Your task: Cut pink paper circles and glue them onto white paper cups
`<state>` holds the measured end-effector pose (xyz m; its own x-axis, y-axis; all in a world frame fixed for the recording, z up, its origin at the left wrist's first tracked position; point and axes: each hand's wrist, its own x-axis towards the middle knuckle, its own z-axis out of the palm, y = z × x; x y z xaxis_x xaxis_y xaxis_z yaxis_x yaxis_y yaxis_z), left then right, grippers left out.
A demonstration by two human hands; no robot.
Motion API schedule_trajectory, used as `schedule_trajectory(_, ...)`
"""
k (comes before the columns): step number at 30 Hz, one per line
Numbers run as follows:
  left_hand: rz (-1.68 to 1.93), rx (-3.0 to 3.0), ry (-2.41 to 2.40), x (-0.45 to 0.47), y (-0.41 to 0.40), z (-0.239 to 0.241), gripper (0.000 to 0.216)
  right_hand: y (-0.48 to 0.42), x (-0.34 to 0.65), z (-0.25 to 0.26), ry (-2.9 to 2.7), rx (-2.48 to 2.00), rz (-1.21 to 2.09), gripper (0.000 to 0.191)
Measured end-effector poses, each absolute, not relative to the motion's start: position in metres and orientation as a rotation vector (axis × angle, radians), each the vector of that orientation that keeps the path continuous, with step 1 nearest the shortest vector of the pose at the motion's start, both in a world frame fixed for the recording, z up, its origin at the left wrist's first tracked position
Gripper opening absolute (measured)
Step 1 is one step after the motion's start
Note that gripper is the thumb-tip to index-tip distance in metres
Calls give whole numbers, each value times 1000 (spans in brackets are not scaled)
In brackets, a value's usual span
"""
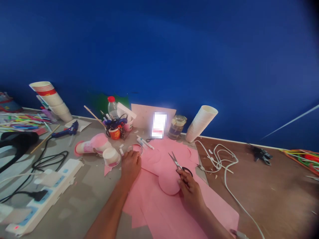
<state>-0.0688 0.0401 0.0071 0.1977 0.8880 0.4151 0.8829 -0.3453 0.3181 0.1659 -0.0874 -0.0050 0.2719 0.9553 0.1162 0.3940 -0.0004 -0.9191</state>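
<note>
Scissors [176, 161] with black handles are in my right hand [191, 190], their blades parted and pointing up and away. The hand rests over the edge of a rounded cut-out of pink paper [169, 182]; I cannot tell whether its fingers also pinch the paper. My left hand [131, 165] lies to the left, with fingers curled at the near side of a thin clear ring [135, 149], which could be a tape roll or a lid. Under both hands spread several larger sheets of pink paper [171, 215].
Left stand paper cups [111, 157], a power strip [47, 196] with cables and a blue glue gun [66, 130]. Behind are markers [145, 142], a bright blurred screen [159, 124], a glass jar [177, 127] and stacked cups [201, 122]. A white cable [225, 176] runs right.
</note>
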Motion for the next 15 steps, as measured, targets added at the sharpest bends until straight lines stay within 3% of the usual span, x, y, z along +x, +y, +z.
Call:
schedule_trajectory(4, 1030, 2268, 1314, -56, 27, 17, 25, -87, 163, -4, -1224, -1530, 761, 33)
schedule_trajectory(8, 718, 1970, 1016, -36, 5, 25, 28, -84, 162, -4, -1142, -1511, 785, 36)
schedule_trajectory(11, 487, 1872, 975, -24, -8, 22, 46, -82, 162, -4, -1147, -1501, 804, 38)
schedule_trajectory(15, 485, 1868, 1019, -19, -14, 18, 48, -76, 171, 4, -1223, -1537, 699, 38)
